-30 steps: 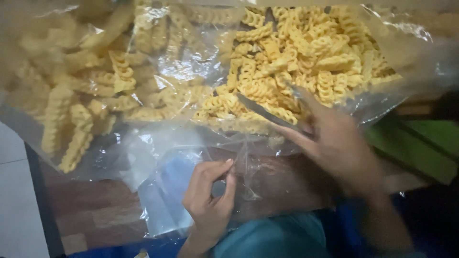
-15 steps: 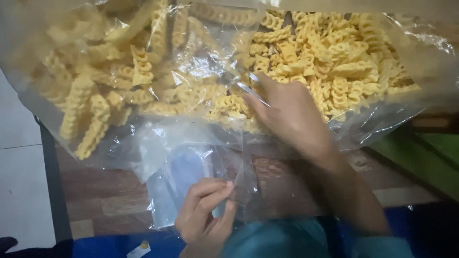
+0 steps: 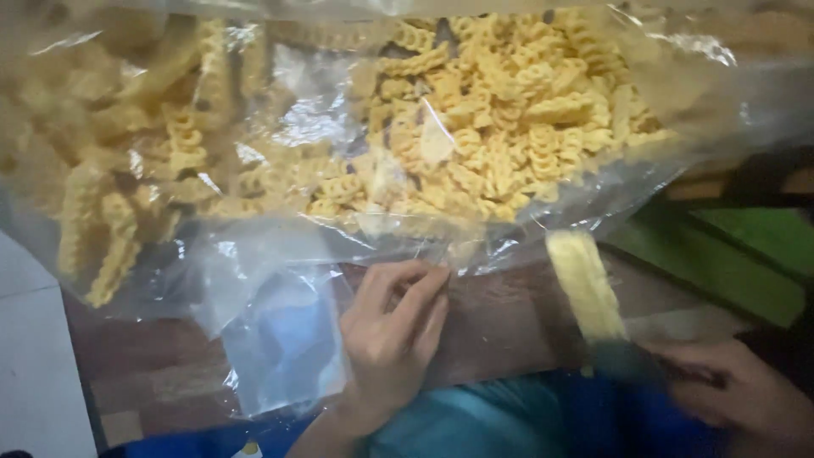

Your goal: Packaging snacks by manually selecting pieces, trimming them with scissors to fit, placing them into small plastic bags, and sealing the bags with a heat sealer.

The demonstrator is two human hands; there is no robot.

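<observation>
right hand [image 3: 729,394] now withdrawn, gripping yellow snack stick [image 3: 585,284]; brown wooden table [image 3: 500,322] below

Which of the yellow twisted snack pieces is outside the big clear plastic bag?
The long yellow piece held upright by the right hand, at lower right. All other pieces lie inside the clear bag; this one is below its edge.
</observation>
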